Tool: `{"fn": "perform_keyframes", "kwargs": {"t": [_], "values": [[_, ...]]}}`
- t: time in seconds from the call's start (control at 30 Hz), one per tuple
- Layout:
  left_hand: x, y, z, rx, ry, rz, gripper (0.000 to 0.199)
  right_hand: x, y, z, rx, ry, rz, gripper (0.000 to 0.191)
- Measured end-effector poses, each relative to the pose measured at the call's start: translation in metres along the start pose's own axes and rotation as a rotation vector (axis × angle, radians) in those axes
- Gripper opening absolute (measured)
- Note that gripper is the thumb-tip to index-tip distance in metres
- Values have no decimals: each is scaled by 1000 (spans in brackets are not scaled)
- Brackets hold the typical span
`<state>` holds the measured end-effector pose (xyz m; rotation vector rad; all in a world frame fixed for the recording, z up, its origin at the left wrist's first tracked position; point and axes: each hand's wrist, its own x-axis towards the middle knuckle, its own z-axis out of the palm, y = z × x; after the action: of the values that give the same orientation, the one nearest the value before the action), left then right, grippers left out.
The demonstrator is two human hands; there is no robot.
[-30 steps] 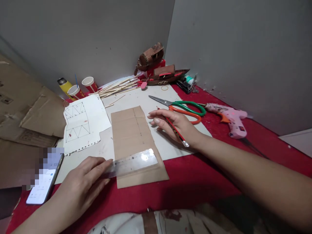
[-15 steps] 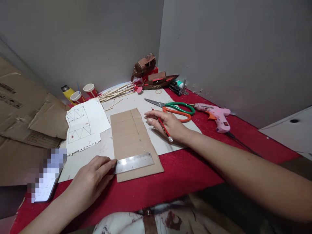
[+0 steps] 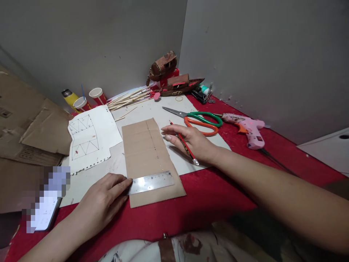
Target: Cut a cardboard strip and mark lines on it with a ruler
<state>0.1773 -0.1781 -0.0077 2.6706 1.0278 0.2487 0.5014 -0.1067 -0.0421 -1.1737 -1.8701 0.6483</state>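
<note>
A piece of brown cardboard [image 3: 140, 149] lies on a pale sheet [image 3: 114, 185], with a pencil line and small marks down its right part. Across its near end lies a metal ruler [image 3: 152, 183]. My left hand [image 3: 110, 194] grips the ruler's left end between thumb and fingers. My right hand [image 3: 195, 145] rests at the cardboard's right side and holds a red pencil [image 3: 187, 147], its tip pointing away from me and its eraser end towards me. Just beyond that hand are scissors [image 3: 201, 120] with one green and one orange handle.
A pink glue gun [image 3: 252, 131] with a cord lies at right. Paper with drawn triangles [image 3: 92, 142] is at left, near a phone [image 3: 47, 207] and cardboard boxes [image 3: 46, 134]. Behind stand paper cups [image 3: 97, 95], thin sticks [image 3: 131, 99] and a model boat [image 3: 182, 87].
The view has shifted slightly. Both hands keep their holds, and the ruler stays at about the same place on the cardboard.
</note>
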Motion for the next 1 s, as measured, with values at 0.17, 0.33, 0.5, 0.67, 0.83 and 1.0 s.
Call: {"fn": "perform_keyframes", "kwargs": {"t": [0.17,0.33,0.5,0.67,0.83,1.0], "values": [[-1,0,-1,20,-21,-6,40,0,0,1,13,-4,-7,32],[-2,13,0,75,21,35,49,-3,1,0,184,0,73,45],[8,39,22,177,34,179,60,-11,-21,-6,453,50,228,66],[23,38,45,283,-7,214,51,-20,-44,-6,571,-37,385,48],[35,24,46,344,28,225,43,-19,-42,-5,541,-70,448,39],[39,24,46,357,57,231,47,-20,-31,7,587,-99,466,38]]}}
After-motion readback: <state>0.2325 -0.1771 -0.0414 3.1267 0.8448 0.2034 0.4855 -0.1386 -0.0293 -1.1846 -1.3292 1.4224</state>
